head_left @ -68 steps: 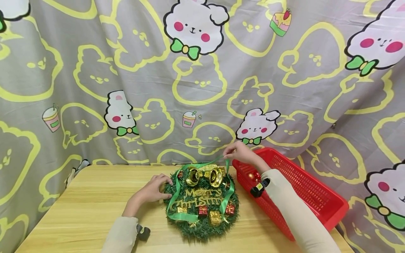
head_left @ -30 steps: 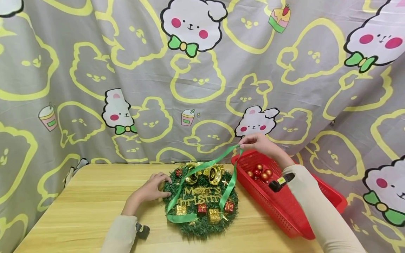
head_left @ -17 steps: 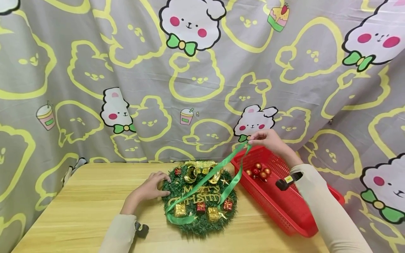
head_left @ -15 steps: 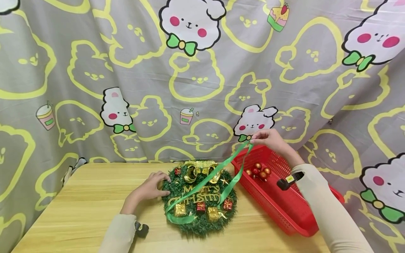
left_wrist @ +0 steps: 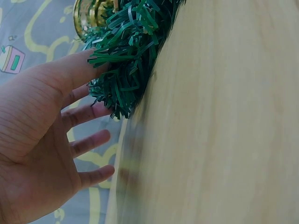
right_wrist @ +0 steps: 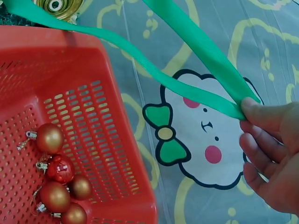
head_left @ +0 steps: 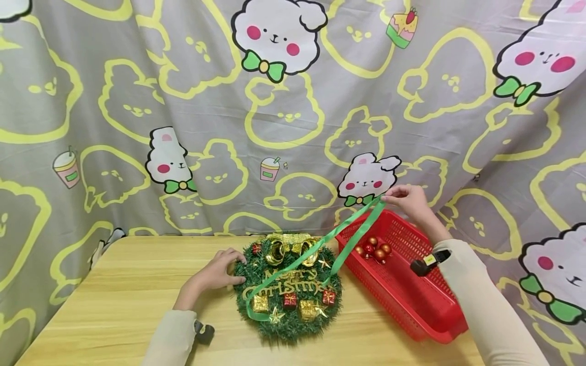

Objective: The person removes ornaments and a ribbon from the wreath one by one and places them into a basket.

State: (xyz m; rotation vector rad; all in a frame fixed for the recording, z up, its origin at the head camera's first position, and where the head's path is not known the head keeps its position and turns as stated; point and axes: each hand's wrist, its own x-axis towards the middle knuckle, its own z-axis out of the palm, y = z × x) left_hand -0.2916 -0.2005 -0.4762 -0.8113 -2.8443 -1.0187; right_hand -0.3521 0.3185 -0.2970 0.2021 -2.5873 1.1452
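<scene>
A round green Christmas wreath [head_left: 293, 325] lies on the table, decorated with gold bells, small gift boxes, stars and gold "Merry Christmas" lettering. At its left edge my left hand [head_left: 218, 272] holds the tinsel between thumb and first fingers; the ring and little fingers [left_wrist: 96, 176] stand free in the left wrist view. My right hand [head_left: 409, 202] is raised over the back of the red basket, pinching a green ribbon [head_left: 354, 239] between thumb and index finger. Two strands slope from the pinch down to the wreath, one crossing the lettering, its end near a gold star.
A red perforated plastic basket [head_left: 403, 315] stands right of the wreath. Several shiny gold and red baubles [right_wrist: 55, 197] sit at its far end. Bare wooden table [head_left: 151, 274] extends to the left. A patterned grey curtain [head_left: 293, 127] hangs behind.
My right hand has moved right and up from the wreath's top right, drawing the ribbon off the wreath into a long sloping loop. The left hand stays at the wreath's left edge.
</scene>
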